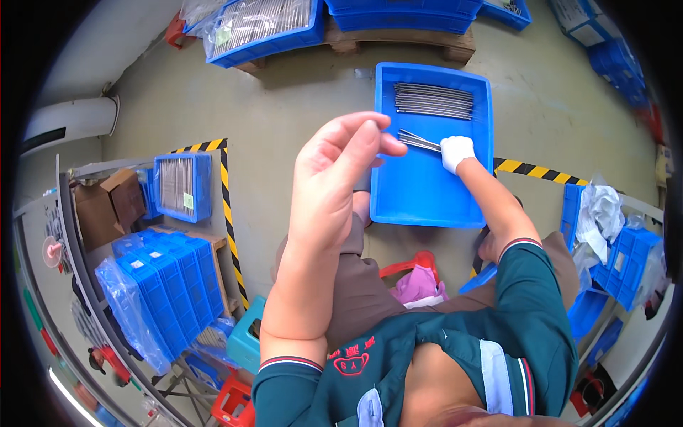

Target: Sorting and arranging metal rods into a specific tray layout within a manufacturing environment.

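A blue plastic tray [427,192] lies ahead of me with a row of thin metal rods [434,101] along its far side. Over the tray, my right hand [457,152], in a white glove, is closed round a few thin metal rods [418,140] that fan out to the left. My left hand [334,167] is bare and raised at the tray's left edge, nearer the camera. Its thumb and fingers are curled together. Whatever sits between those fingertips, if anything, cannot be made out. The tips of the held rods appear close to it.
Blue bins of rods [267,32] rest on a wooden pallet [348,44] at the far side. Stacked blue crates [171,277] stand at left, near a smaller rod bin [183,186]. Yellow-black tape [228,213] marks the floor. A red stool [425,259] is below me.
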`<state>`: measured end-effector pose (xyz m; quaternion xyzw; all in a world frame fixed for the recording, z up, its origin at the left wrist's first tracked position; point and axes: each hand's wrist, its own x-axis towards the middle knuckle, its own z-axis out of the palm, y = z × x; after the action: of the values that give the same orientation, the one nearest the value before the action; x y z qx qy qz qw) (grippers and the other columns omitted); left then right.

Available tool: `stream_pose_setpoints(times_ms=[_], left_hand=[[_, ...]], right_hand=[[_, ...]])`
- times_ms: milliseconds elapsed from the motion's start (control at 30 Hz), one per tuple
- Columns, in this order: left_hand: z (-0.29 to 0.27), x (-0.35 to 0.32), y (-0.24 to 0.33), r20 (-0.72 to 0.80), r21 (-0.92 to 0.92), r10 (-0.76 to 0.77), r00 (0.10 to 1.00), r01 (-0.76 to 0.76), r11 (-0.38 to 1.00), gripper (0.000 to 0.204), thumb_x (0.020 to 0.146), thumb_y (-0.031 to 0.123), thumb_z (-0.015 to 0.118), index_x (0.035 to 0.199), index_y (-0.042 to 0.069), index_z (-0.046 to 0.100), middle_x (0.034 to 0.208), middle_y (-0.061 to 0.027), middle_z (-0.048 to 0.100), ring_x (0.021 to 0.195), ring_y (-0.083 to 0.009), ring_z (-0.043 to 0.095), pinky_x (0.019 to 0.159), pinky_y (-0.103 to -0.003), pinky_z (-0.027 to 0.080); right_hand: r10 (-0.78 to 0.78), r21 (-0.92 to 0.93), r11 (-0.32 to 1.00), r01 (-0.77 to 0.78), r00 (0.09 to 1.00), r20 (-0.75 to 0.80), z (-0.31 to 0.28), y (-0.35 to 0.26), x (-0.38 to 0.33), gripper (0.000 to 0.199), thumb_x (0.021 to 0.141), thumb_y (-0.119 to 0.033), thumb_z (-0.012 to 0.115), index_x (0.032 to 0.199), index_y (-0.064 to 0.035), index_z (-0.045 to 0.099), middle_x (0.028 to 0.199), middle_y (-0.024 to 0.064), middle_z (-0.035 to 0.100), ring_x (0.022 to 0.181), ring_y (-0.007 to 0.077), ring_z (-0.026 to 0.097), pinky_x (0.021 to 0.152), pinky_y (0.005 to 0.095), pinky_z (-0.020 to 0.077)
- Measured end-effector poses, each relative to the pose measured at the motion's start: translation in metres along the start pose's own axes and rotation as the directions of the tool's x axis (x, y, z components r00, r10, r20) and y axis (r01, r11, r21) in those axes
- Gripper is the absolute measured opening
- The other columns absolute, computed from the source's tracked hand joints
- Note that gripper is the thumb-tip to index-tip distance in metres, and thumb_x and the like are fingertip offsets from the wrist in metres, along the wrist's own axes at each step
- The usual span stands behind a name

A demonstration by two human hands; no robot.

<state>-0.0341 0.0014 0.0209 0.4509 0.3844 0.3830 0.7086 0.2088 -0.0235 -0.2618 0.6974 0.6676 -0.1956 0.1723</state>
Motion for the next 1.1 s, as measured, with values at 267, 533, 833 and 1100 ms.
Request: stream_pose_setpoints(times_ms=[267,533,833,1100], left_hand=[[-0.003,0.003,-0.001,-0.006,-0.048,0.088,0.996,-0.088,0.995,0.030,0.092,0.029,0.058,0.106,0.002,0.061,0.088,-0.0060,0.067,0.084,-0.0121,0.061,0.075,-0.024,0.044],[-0.010,0.005,-0.006,-0.027,-0.068,0.180,0.983,-0.181,0.981,0.031,0.087,0.036,0.064,0.097,0.006,0.063,0.083,-0.0052,0.068,0.080,-0.0108,0.060,0.077,-0.028,0.043],[-0.004,0.008,-0.009,-0.042,-0.098,0.177,0.983,-0.181,0.979,0.031,0.086,0.036,0.065,0.093,0.006,0.064,0.081,-0.0063,0.068,0.079,-0.0126,0.061,0.076,-0.028,0.043],[-0.009,0.014,-0.008,-0.091,-0.073,0.187,0.978,-0.194,0.978,0.029,0.086,0.036,0.064,0.092,0.008,0.064,0.082,-0.0077,0.069,0.080,-0.0145,0.062,0.076,-0.030,0.044]], right_hand=[[-0.064,-0.088,0.994,0.069,0.996,0.063,-0.032,0.010,-0.039,0.024,0.087,-0.016,0.041,0.096,-0.0051,0.060,0.094,0.0218,0.065,0.087,0.0368,0.064,0.078,0.0455,0.0495],[0.046,-0.477,0.878,0.020,0.991,0.126,-0.066,-0.015,-0.065,0.022,0.082,-0.011,0.051,0.088,-0.0092,0.071,0.089,0.0126,0.070,0.080,0.0287,0.068,0.068,0.0389,0.0535],[0.207,-0.616,0.787,0.012,0.936,0.283,-0.063,-0.038,-0.074,0.021,0.080,-0.011,0.055,0.089,-0.0111,0.074,0.088,0.0092,0.071,0.081,0.0236,0.069,0.061,0.0405,0.0546],[0.130,-0.319,0.942,-0.101,0.989,0.071,-0.048,-0.011,-0.109,0.022,0.085,-0.020,0.054,0.090,-0.0055,0.070,0.092,0.0151,0.069,0.084,0.0313,0.067,0.072,0.0405,0.0530]])
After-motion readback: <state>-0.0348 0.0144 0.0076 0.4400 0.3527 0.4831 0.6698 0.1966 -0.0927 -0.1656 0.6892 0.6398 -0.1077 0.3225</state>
